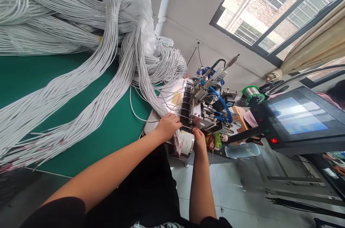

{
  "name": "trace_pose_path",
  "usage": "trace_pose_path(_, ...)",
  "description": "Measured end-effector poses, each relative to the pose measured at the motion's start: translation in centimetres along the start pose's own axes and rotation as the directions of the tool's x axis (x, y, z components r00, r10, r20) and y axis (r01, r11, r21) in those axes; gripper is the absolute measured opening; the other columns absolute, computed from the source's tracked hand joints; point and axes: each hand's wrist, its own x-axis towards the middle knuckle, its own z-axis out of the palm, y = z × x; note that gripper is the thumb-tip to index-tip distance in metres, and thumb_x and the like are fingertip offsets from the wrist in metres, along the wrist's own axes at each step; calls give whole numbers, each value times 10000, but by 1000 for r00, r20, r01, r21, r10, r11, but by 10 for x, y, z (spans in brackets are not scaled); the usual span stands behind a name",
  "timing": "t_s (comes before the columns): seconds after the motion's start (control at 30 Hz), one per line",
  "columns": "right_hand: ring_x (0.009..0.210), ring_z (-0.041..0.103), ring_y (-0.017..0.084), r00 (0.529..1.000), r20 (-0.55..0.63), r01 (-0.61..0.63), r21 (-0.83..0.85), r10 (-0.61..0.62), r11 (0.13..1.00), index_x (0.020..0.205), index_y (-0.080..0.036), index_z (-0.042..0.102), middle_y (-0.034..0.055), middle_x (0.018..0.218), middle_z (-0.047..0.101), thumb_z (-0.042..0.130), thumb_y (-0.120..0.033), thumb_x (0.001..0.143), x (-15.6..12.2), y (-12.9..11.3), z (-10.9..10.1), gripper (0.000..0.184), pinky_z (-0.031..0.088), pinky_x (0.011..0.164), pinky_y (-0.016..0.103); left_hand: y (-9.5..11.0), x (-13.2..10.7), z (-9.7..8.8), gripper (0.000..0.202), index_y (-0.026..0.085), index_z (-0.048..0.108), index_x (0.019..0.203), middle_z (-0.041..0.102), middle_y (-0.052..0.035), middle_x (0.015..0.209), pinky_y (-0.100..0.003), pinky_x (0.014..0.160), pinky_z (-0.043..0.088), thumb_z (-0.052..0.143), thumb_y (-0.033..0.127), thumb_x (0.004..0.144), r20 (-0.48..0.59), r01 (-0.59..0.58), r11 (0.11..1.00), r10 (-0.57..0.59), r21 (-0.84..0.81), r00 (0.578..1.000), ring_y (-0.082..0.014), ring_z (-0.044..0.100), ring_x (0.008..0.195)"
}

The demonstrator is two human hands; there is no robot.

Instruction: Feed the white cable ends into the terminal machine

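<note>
My left hand (169, 126) is closed around a bundle of thin grey-white cables (151, 100). Below the fingers, the reddish cable ends hang beside a white cylindrical roll (188, 143). My right hand (198, 137) pinches at the front edge of a benchtop machine (202, 104) with metal blocks and blue air hoses. A single cable (185, 127) stretches from the left hand toward the right fingertips, where its end is hidden.
More cable bundles (88, 66) spread over the green table (78, 120) at left. On the right are a monitor (299, 116) on an arm, a solder wire spool (253, 94) and a blue translucent container (242, 150). Part of another person (336, 95) shows behind the monitor.
</note>
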Motion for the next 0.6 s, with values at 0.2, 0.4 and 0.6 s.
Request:
trace_pose_path(0.2, 453, 360, 87, 1000, -3, -3, -21, 3, 1000, 651, -174, 524, -55, 504, 443, 654, -546, 649, -10, 3, -11, 393, 306, 444, 219, -1, -2, 1, 131, 185, 673, 878, 621, -51, 837, -338, 795, 388, 543, 168, 869, 11, -13, 1000, 13, 11, 1000, -201, 539, 863)
trace_pose_path(0.4, 440, 349, 88, 993, -101, 41, -118, -53, 992, 713, -155, 593, -54, 490, 445, 655, -591, 681, -21, 13, -35, 442, 256, 417, 206, 0, -3, -3, 145, 172, 679, 929, 661, -51, 878, -335, 815, 414, 559, 134, 856, 27, -14, 1000, 15, -12, 1000, -196, 564, 875)
trace_pose_path(0.6, 524, 468, 124, 966, -171, 131, -325, -195, 936, 745, -150, 646, -12, 566, 557, 623, -576, 739, -39, -2, -48, 427, 372, 500, 235, -1, -5, -7, 188, 192, 678, 984, 669, -44, 1008, -320, 855, 412, 563, 115, 857, -58, -23, 999, 22, -26, 998, -185, 558, 944)
